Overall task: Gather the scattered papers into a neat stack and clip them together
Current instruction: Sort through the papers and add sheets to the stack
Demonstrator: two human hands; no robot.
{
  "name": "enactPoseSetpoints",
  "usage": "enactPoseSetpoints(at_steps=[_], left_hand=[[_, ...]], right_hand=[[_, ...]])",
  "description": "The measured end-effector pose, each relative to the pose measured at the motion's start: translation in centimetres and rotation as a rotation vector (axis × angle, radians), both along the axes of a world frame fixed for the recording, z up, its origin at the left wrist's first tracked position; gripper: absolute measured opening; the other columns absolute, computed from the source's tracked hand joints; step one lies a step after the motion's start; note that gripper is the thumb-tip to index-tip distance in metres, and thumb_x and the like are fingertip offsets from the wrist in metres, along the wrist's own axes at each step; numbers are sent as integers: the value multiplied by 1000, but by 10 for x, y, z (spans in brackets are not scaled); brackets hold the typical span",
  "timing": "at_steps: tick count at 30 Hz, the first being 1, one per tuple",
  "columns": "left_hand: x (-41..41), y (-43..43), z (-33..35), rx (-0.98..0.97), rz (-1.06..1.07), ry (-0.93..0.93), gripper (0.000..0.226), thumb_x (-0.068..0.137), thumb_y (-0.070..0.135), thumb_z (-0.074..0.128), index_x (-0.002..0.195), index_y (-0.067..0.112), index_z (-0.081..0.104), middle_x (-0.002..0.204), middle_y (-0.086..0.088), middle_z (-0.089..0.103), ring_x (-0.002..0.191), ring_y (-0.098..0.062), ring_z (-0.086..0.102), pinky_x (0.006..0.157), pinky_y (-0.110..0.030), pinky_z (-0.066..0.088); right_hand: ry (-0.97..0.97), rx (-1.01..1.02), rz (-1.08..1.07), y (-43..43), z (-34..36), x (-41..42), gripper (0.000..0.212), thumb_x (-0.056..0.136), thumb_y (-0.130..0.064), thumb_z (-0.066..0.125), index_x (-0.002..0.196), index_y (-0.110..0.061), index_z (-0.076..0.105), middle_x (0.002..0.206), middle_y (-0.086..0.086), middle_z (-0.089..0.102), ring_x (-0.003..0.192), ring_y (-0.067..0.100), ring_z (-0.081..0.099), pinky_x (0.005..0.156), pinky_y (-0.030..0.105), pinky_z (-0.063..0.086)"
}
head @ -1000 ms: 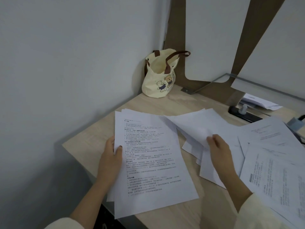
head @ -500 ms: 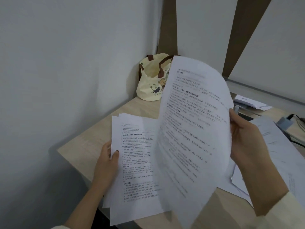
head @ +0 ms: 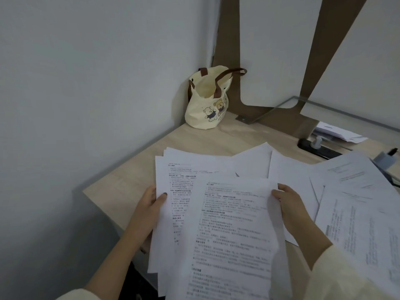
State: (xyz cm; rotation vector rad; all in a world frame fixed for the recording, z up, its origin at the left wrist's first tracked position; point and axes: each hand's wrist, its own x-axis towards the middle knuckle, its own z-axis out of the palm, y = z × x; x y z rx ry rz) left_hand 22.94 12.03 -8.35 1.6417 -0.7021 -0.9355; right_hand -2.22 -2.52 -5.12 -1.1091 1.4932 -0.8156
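So the right hand (head: 292,210) just swung a sheet (head: 233,230) over the stack (head: 173,187), pinching its edge; left hand (head: 149,210) thumb-grips the stack. Plenty of loose papers (head: 357,213) left though.

Loose cream sleeves, the left sleeve (head: 74,295) and right sleeve (head: 346,278), end short of the wrists, leaving the forearms bare. The left hand (head: 149,205) has a dark-painted thumbnail (head: 165,194).

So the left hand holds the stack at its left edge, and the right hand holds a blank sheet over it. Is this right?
Not fully. The head view shows that the sheet in the right hand is printed with lines of text, not blank. The rest stands: the left hand holds the stack at its left edge, the sheet over it.
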Motion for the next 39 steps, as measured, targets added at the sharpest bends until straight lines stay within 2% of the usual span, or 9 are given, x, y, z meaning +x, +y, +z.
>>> enactPoseSetpoints(at_steps=[3,7,12,14,17,24,31,35,39], left_hand=[[-1,-1,0,12,-17,-3,26,94,29,49,119,26,50,110,13,63,99,-8,62,75,-24,47],[-2,-4,-1,35,-26,-5,28,89,35,55,116,29,47,104,19,61,94,1,59,71,-20,46],[-2,-5,-7,113,-51,-112,29,89,38,56,114,31,43,101,20,57,93,-3,59,70,-22,47],[-2,-5,-7,140,-62,-185,23,91,34,52,112,30,43,100,19,57,91,-5,59,66,-23,45],[-1,-5,-8,135,-20,-245,16,94,29,46,109,24,43,96,16,56,85,-4,57,60,-23,42],[8,-3,-6,41,135,-228,13,97,22,40,108,16,39,89,12,54,76,-7,55,58,-25,43],[13,0,-9,52,161,-231,11,97,23,42,107,18,41,89,14,55,80,-7,56,62,-26,45],[10,0,-7,54,149,-238,10,97,23,42,105,18,42,88,13,56,77,-6,57,58,-26,43],[9,1,-7,58,132,-253,11,97,23,41,104,15,42,87,9,57,74,-10,57,60,-28,45]], right_hand=[[16,-56,26,-5,3,19,18,93,-5,40,105,-8,54,86,8,58,71,22,54,58,30,45],[37,-154,54,-15,7,51,23,92,-8,39,107,-10,56,104,10,58,86,25,54,76,36,46],[29,-262,124,-22,2,78,25,96,-13,37,115,-11,53,86,-3,56,74,12,51,64,24,42],[63,-275,211,-22,-2,84,28,96,-17,38,119,-12,52,100,-2,61,84,14,56,74,27,45],[262,-328,249,-26,-16,78,33,97,-16,37,127,-12,50,128,5,55,107,18,51,89,25,36],[858,-465,432,-31,-38,43,53,91,-41,49,136,-15,40,148,11,35,136,29,32,110,39,29],[1124,-572,469,-24,-36,34,46,95,-40,40,132,-13,37,127,9,54,113,26,52,86,34,48],[1201,-625,487,-26,-34,34,31,97,-20,37,126,-10,39,110,10,59,82,19,50,65,24,39],[1259,-578,527,-28,-36,33,33,93,-5,43,126,-7,43,114,10,59,92,22,59,76,26,47]])
